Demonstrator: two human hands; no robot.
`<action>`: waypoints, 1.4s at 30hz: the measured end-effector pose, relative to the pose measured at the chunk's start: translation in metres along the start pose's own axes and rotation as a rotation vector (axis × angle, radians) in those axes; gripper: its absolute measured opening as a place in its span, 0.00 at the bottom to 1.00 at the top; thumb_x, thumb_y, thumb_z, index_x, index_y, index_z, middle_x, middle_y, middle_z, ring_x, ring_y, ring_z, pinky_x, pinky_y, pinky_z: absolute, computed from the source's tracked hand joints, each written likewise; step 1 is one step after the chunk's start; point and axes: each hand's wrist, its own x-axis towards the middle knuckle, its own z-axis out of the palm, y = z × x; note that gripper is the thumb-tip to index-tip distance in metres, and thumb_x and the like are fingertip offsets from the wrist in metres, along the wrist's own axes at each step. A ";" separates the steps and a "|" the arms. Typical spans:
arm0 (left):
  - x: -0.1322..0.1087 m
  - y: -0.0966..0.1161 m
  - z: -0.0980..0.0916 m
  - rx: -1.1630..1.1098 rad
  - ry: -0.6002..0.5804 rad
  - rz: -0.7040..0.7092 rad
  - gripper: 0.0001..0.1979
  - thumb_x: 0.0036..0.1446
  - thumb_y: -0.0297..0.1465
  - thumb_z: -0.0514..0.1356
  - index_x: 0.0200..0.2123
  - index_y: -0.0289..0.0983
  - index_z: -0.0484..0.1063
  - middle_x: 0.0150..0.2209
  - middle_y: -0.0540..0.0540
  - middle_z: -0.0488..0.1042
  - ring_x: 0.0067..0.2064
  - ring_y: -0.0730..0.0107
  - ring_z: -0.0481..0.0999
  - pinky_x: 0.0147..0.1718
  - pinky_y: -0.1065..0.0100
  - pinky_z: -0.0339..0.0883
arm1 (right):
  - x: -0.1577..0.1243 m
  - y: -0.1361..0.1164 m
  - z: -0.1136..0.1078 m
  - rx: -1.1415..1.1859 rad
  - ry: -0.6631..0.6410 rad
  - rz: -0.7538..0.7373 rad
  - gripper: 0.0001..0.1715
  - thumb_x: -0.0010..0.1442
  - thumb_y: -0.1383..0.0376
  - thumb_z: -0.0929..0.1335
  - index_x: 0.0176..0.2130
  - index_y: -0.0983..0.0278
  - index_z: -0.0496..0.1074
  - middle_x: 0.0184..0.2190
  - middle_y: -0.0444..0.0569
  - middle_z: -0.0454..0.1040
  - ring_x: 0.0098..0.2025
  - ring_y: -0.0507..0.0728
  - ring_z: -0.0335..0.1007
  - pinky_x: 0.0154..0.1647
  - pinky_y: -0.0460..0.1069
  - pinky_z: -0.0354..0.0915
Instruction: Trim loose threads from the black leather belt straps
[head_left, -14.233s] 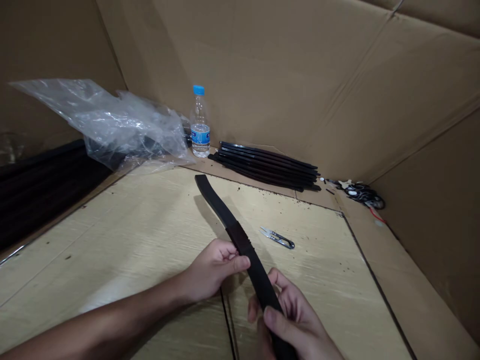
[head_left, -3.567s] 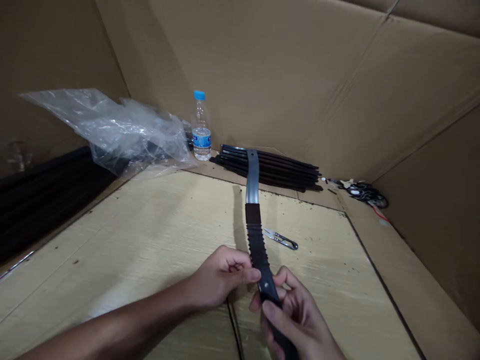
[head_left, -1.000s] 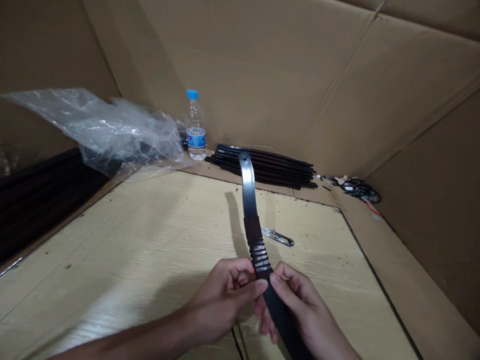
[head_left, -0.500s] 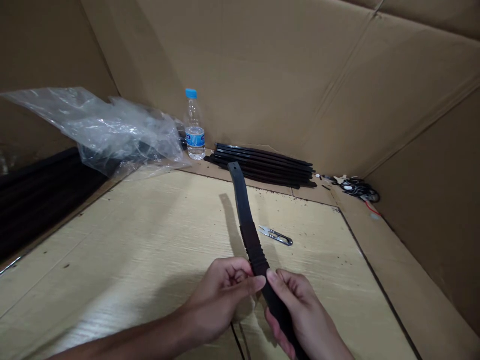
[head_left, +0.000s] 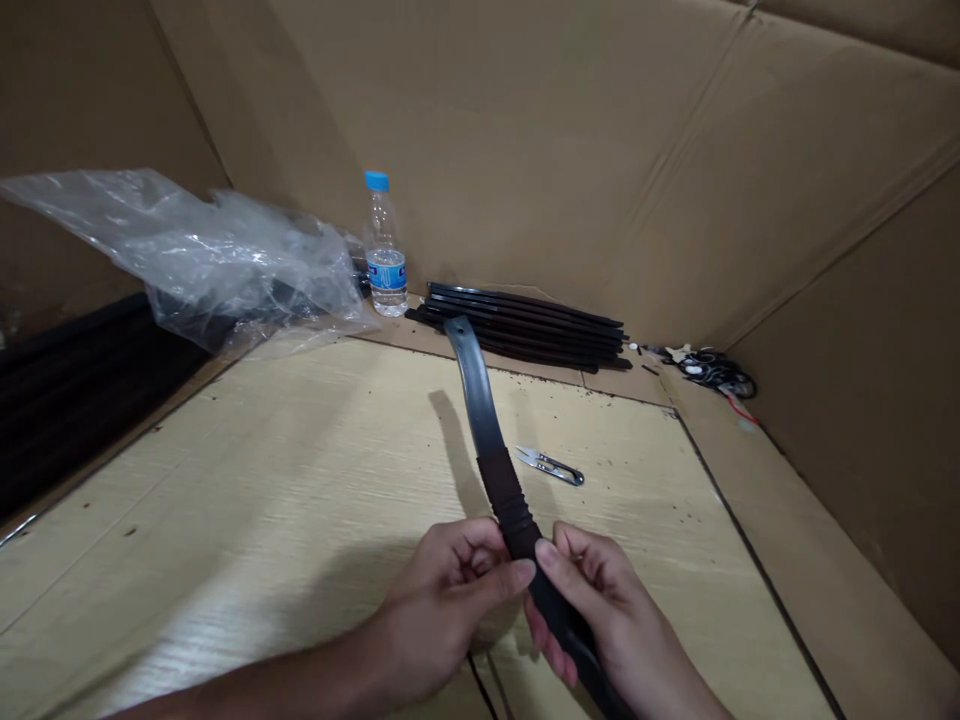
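A long, curved black strip [head_left: 478, 400] with a small hole at its far end slants up from my hands. Around its middle sits a dark brown sleeve [head_left: 501, 482], bunched into ridges just beyond my fingers. My left hand [head_left: 454, 590] pinches the strip at the sleeve from the left, thumb on top. From the right, my right hand [head_left: 600, 605] wraps the near part, its thumb close to the left thumb. A thin dark cord [head_left: 481, 685] hangs below my left hand. Thread snips [head_left: 551, 465] lie on the board, right of the strip.
Behind the pale wooden board [head_left: 315, 430] lies a stack of black strips [head_left: 525, 325]. A water bottle [head_left: 386, 250] stands left of it, beside a clear plastic bag [head_left: 247, 265] over dark material. Tangled dark cords [head_left: 712, 372] lie at the back right. Cardboard walls [head_left: 525, 140] surround the board.
The strip's far end has swung slightly left and now shows more shine. Both hands keep their grip at the sleeve, with the right hand shifted slightly. The view has moved a little.
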 end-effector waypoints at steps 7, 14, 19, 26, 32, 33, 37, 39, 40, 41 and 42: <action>-0.001 -0.002 -0.001 0.059 0.143 -0.016 0.12 0.48 0.38 0.67 0.24 0.34 0.73 0.22 0.49 0.74 0.24 0.72 0.71 0.26 0.71 0.62 | 0.000 0.000 0.002 -0.066 0.061 0.121 0.33 0.49 0.37 0.67 0.21 0.63 0.59 0.09 0.40 0.66 0.08 0.45 0.55 0.07 0.38 0.49; -0.002 -0.006 -0.001 0.039 0.233 -0.014 0.14 0.45 0.38 0.69 0.25 0.33 0.73 0.22 0.49 0.74 0.25 0.72 0.71 0.27 0.71 0.63 | 0.001 0.000 0.001 -0.038 0.028 0.177 0.31 0.53 0.39 0.66 0.23 0.64 0.62 0.09 0.39 0.64 0.07 0.44 0.53 0.06 0.38 0.48; -0.003 -0.003 0.005 -0.078 0.086 0.018 0.15 0.49 0.39 0.67 0.25 0.34 0.69 0.19 0.50 0.73 0.20 0.71 0.72 0.22 0.71 0.64 | 0.000 0.000 -0.003 0.084 -0.070 0.145 0.26 0.56 0.44 0.67 0.30 0.64 0.64 0.14 0.43 0.72 0.13 0.47 0.65 0.13 0.39 0.60; -0.004 -0.005 0.004 0.015 0.102 0.000 0.15 0.50 0.40 0.66 0.27 0.33 0.71 0.21 0.48 0.73 0.22 0.72 0.72 0.24 0.71 0.64 | -0.002 0.000 0.001 0.072 -0.035 0.059 0.26 0.57 0.46 0.68 0.26 0.63 0.60 0.13 0.40 0.69 0.10 0.44 0.58 0.11 0.38 0.53; -0.005 -0.008 0.004 -0.026 0.196 -0.011 0.17 0.45 0.41 0.69 0.24 0.33 0.71 0.21 0.51 0.70 0.24 0.74 0.68 0.26 0.72 0.61 | -0.002 0.000 0.004 -0.014 0.016 0.084 0.30 0.54 0.41 0.66 0.24 0.63 0.59 0.10 0.37 0.64 0.08 0.43 0.52 0.07 0.38 0.47; -0.005 -0.007 0.004 -0.024 0.222 -0.004 0.17 0.43 0.41 0.70 0.22 0.33 0.71 0.20 0.52 0.69 0.24 0.76 0.66 0.25 0.73 0.60 | -0.002 -0.001 0.005 -0.022 0.024 0.096 0.30 0.53 0.40 0.66 0.24 0.63 0.59 0.10 0.37 0.64 0.08 0.43 0.51 0.07 0.38 0.47; -0.005 -0.006 0.005 0.002 0.308 -0.013 0.19 0.40 0.42 0.71 0.20 0.34 0.70 0.18 0.53 0.67 0.23 0.77 0.63 0.24 0.74 0.57 | -0.002 -0.003 0.008 -0.047 0.054 0.142 0.31 0.52 0.39 0.66 0.25 0.63 0.60 0.08 0.36 0.62 0.07 0.43 0.51 0.06 0.37 0.47; -0.004 -0.006 0.005 0.008 0.328 -0.010 0.19 0.40 0.43 0.71 0.19 0.34 0.70 0.19 0.52 0.67 0.24 0.76 0.63 0.25 0.73 0.57 | -0.002 -0.003 0.010 -0.044 0.057 0.168 0.31 0.51 0.37 0.66 0.26 0.62 0.61 0.08 0.36 0.61 0.07 0.43 0.49 0.06 0.37 0.47; -0.004 -0.006 0.005 0.015 0.336 -0.010 0.19 0.40 0.43 0.71 0.19 0.34 0.70 0.19 0.52 0.67 0.24 0.76 0.63 0.25 0.73 0.57 | -0.002 -0.003 0.011 -0.037 0.059 0.181 0.32 0.50 0.37 0.66 0.26 0.62 0.61 0.07 0.35 0.61 0.07 0.43 0.49 0.06 0.37 0.46; -0.004 -0.005 0.005 0.021 0.344 -0.013 0.19 0.39 0.43 0.71 0.19 0.34 0.70 0.18 0.52 0.67 0.24 0.76 0.62 0.24 0.73 0.57 | -0.001 -0.003 0.012 -0.026 0.060 0.192 0.32 0.50 0.37 0.66 0.26 0.62 0.61 0.07 0.35 0.60 0.07 0.43 0.48 0.05 0.37 0.46; -0.004 -0.004 0.006 0.024 0.352 -0.013 0.19 0.39 0.42 0.71 0.19 0.34 0.70 0.18 0.53 0.67 0.23 0.77 0.62 0.24 0.73 0.56 | -0.001 -0.002 0.013 -0.012 0.063 0.195 0.31 0.50 0.37 0.66 0.26 0.62 0.61 0.07 0.35 0.60 0.06 0.43 0.48 0.05 0.37 0.46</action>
